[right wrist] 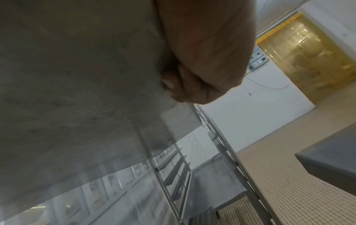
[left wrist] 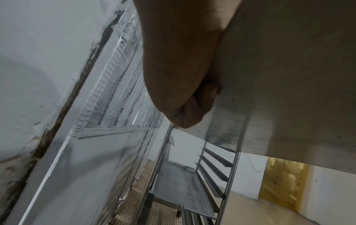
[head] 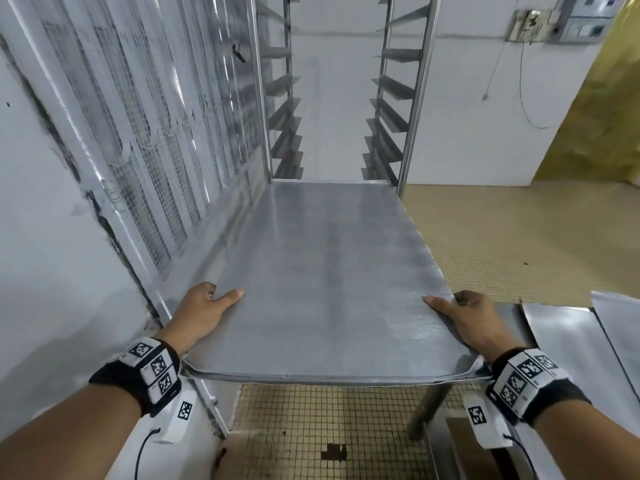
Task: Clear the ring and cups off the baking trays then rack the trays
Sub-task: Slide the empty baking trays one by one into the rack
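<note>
A bare grey metal baking tray [head: 325,271] hangs level in front of me, its far end at the mouth of the tall steel rack [head: 412,98]. My left hand [head: 207,306] grips the tray's near left edge, thumb on top, fingers curled beneath. My right hand [head: 464,317] grips the near right edge the same way. From below, the left wrist view has the left hand [left wrist: 185,94] curled against the tray's underside [left wrist: 289,76]. The right wrist view shows the right hand [right wrist: 202,79] under the tray [right wrist: 77,91]. No ring or cups are in view.
The rack's angled runners [head: 284,112] line both sides; a tray [left wrist: 185,187] lies on a low runner. A wire-mesh cabinet [head: 138,133] stands close on the left. A steel table [head: 568,348] with more trays is at my right. Tiled floor [head: 502,237] and a yellow strip curtain [head: 602,116] lie right.
</note>
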Demonstrator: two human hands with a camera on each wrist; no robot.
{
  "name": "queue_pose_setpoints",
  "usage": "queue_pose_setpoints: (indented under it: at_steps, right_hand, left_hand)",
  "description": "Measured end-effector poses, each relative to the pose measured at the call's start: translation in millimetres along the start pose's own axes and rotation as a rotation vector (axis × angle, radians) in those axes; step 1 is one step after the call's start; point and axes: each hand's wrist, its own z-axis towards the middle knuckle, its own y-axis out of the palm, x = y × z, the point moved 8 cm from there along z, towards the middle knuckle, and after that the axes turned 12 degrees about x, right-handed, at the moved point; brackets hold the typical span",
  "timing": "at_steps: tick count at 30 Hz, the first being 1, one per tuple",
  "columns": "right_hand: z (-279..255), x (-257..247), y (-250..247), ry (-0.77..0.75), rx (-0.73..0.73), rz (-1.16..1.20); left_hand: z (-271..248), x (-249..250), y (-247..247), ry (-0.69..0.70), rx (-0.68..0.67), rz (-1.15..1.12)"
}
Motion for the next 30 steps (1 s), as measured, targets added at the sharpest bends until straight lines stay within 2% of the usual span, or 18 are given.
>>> queue_pose_setpoints:
  at_steps: [8,18,30]
  right_hand:
    - [11,-8,8,-0.02,0.013,0.007]
    - [27,-33,3,-0.068,0.053,0.044]
    - [89,-35,10,-0.06,0.058,0.012]
  left_hand:
    - [28,-2,8,0.03,-0.016,-0.029]
    - [38,36,11,0.102,0.007,-0.083]
    - [67,72,30,0.129,0.005,-0.112]
